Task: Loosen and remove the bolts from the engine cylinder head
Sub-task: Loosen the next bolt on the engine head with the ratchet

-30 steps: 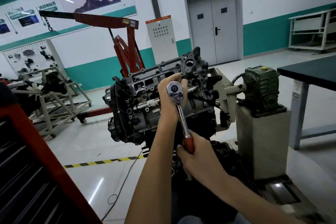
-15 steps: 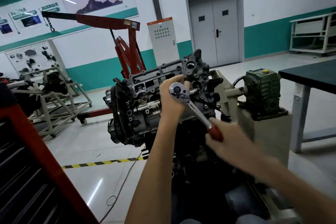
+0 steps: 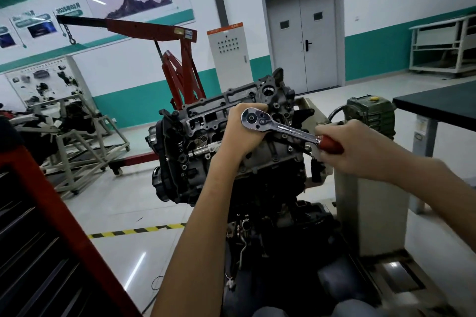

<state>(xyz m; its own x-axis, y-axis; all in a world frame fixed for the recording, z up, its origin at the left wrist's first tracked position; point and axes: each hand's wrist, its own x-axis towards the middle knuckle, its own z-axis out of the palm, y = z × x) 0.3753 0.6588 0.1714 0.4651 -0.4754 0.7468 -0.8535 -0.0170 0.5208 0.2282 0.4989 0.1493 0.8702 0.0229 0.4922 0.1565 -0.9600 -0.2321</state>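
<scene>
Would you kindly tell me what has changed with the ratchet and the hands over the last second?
The right hand, gripping the ratchet, swung it counterclockwise, from pointing down to pointing right. The left hand stayed gripping the ratchet's head against the cylinder head, which has not moved.

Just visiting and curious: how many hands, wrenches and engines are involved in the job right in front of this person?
Hands: 2 (left hand, right hand)
Ratchet wrench: 1
Engine: 1
Total: 4
</scene>
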